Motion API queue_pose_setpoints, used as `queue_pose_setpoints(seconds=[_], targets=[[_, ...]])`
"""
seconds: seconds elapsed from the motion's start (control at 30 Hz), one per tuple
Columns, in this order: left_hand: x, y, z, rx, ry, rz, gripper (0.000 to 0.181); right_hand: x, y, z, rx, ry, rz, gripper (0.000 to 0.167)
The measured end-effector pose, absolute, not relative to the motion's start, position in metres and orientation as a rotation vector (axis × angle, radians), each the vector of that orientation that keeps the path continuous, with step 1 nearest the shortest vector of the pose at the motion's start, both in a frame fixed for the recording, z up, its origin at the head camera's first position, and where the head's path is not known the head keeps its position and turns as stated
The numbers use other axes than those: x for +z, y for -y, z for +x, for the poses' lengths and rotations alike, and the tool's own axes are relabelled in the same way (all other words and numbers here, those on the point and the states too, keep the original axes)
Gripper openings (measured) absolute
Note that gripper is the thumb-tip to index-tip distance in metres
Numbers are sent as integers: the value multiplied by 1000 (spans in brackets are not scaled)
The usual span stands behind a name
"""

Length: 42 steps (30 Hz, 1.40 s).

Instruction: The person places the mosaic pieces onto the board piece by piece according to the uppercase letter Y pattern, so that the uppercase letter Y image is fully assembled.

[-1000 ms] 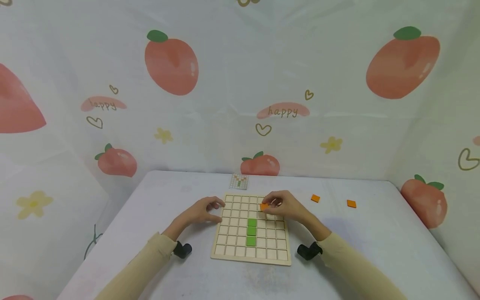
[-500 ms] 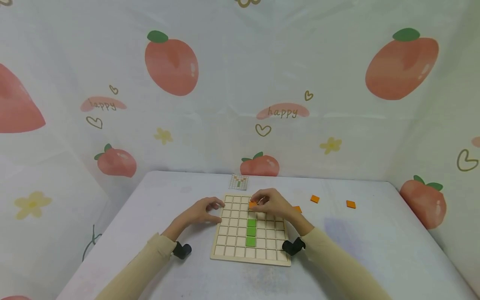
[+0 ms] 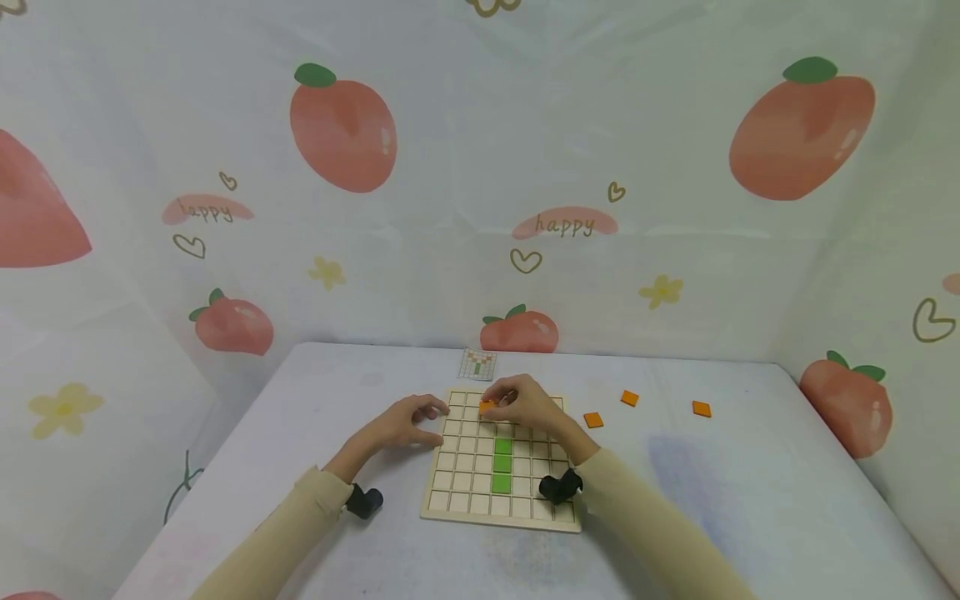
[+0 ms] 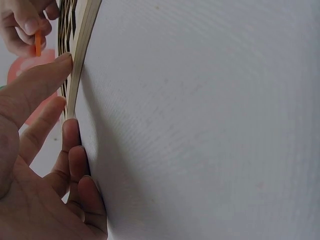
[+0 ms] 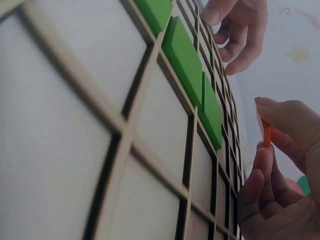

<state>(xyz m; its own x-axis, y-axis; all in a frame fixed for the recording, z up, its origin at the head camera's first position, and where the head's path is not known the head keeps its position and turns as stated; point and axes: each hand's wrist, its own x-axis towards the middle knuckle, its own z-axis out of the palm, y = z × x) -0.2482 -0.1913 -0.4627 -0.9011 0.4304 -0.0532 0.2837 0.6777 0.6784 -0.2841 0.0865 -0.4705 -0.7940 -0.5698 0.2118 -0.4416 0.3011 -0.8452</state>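
Observation:
A wooden grid board [image 3: 461, 484] lies on the table, with three green square tiles [image 3: 502, 463] in a column of its cells. Over the board's upper part, my right hand [image 3: 527, 406] pinches an orange square tile [image 3: 487, 407] between thumb and fingertips. The right wrist view shows this orange tile [image 5: 266, 129] edge-on, held apart from the grid. My left hand [image 3: 401, 422] rests at the board's left edge. In the left wrist view, its thumb and fingertips [image 4: 63, 59] touch the wooden rim [image 4: 80, 55] without wrapping round it.
Loose orange tiles lie right of the board: one close by [image 3: 593, 420], a second farther back [image 3: 629, 398] and a third farther right [image 3: 702, 409]. A small pattern card [image 3: 477, 364] sits behind the board. A printed cloth [image 3: 450, 167] hangs behind the table.
My right hand has moved left across the board, carrying the orange tile. One loose orange tile, hidden behind that arm at first, is now uncovered. My left hand has stayed in place.

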Motion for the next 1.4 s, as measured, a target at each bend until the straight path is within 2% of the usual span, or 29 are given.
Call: queue_pose_setpoints(seconds=[0.5, 0.93, 1.4], targets=[[-462, 189, -248, 1030, -2675, 573, 44, -467, -58, -286, -1437, -2535, -832, 19], [-471, 194, -255, 1053, -2672, 638, 44, -466, -53, -286, -1361, -2566, -796, 15], [-461, 191, -249, 1054, -2656, 625, 43, -465, -48, -284, -1319, -2579, -766, 16]])
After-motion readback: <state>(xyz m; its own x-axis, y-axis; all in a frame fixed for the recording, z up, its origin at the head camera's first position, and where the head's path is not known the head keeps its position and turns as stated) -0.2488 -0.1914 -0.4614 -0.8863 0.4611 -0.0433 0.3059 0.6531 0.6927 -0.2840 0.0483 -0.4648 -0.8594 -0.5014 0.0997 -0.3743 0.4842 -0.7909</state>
